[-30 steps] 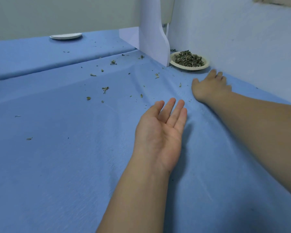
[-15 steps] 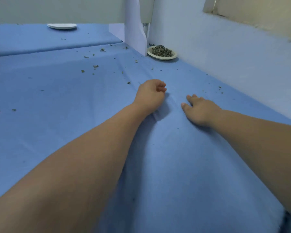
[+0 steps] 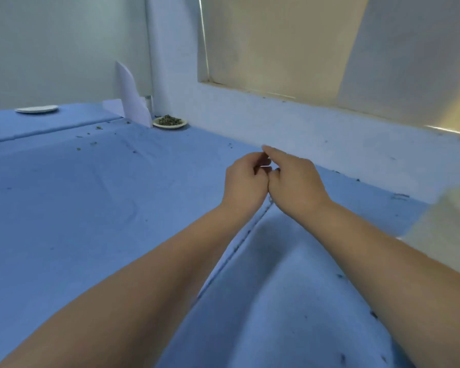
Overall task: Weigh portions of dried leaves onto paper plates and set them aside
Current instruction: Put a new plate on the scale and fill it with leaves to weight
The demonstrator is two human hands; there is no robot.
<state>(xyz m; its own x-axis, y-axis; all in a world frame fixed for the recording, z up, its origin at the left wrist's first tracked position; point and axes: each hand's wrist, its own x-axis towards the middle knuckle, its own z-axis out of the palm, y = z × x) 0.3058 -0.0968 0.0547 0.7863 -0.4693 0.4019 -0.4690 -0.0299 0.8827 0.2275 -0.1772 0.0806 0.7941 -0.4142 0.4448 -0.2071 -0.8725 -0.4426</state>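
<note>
**Handling a light, spill-prone load**

At centre, the left hand and right hand touch, left fingers curled; whether either pinches anything cannot be told. The round cream paper plate of dried green leaves sits upper left of centre, against the wall: likely light, flimsy, spill-prone, best lifted under its rim. A wrinkled blue cloth flecked with crumbs covers the surface, pale walls behind

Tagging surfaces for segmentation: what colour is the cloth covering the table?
Plain blue, no pattern; the cloth shows best in the head view.
</note>
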